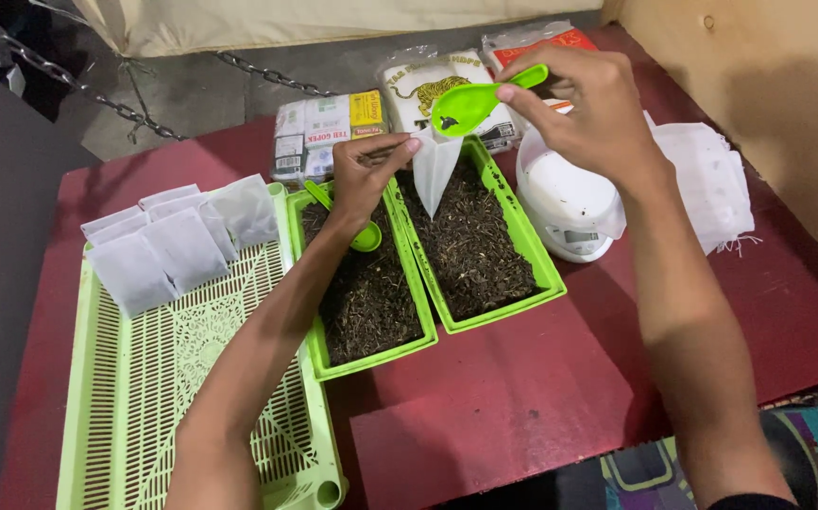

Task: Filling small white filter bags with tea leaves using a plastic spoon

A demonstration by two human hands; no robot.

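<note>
White filter bag [434,168] hangs mouth-up over right green tray [522,247] of loose tea, top edge pinched by left hand [364,170]. Right hand [587,106] grips handle of green scoop [470,104], bowl tipped at bag mouth, few dark flakes left in it.

Step in hand, as judged: filling bag. Next move calls for steady tilt, bag mouth kept open.

2nd green scoop [352,222] lies in left tea tray [409,345]. Filled bags [168,244] on slotted tray [97,406]; white scale [565,203], empty bag stack [707,179], tea packets [329,127] behind.
</note>
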